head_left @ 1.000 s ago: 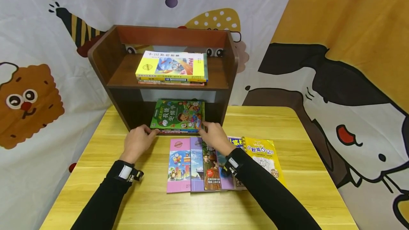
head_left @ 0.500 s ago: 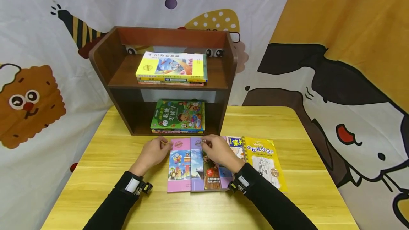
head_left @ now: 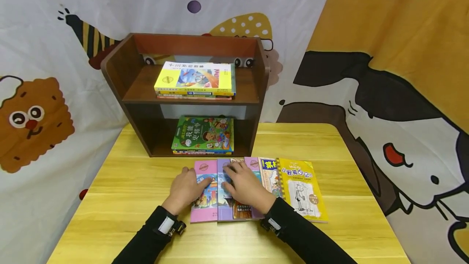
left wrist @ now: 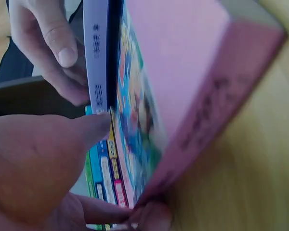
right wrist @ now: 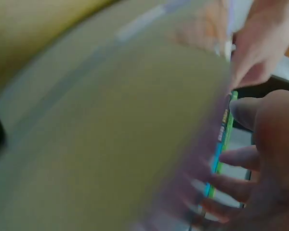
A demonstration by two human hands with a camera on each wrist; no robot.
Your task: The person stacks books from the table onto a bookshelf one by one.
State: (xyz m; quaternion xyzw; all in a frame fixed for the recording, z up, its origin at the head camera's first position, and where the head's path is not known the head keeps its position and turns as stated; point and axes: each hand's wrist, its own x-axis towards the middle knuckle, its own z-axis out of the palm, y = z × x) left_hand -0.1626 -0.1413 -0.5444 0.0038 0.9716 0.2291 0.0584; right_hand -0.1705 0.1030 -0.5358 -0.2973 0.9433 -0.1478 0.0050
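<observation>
My left hand (head_left: pixel 185 188) is at the left edge of a pink book (head_left: pixel 204 215), its thumb lying across the cover and its fingers along the outer side. In the left wrist view the pink book (left wrist: pixel 197 120) shows its spine, with fingertips (left wrist: pixel 154 216) at its edge. The right hand (head_left: pixel 250 188) rests spread on a purple book (head_left: pixel 224 214) and a brown-covered book (head_left: pixel 242 212) beside it. Farther right in the row are another purple book (head_left: pixel 253 163), a comic book (head_left: pixel 270 174) and a yellow book (head_left: pixel 304 196).
A brown two-tier bookshelf (head_left: pixel 122 66) stands behind the row. Its upper tier holds a stack topped by a yellow-and-white book (head_left: pixel 194 78); the lower holds one topped by a green book (head_left: pixel 203 133). A printed cloth (head_left: pixel 384 93) hangs behind the wooden table (head_left: pixel 359 223).
Both hands have left the green book's stack and come back toward me, down onto the row. The left hand has moved right onto the pink book; the right hand has spread over the purple one.
</observation>
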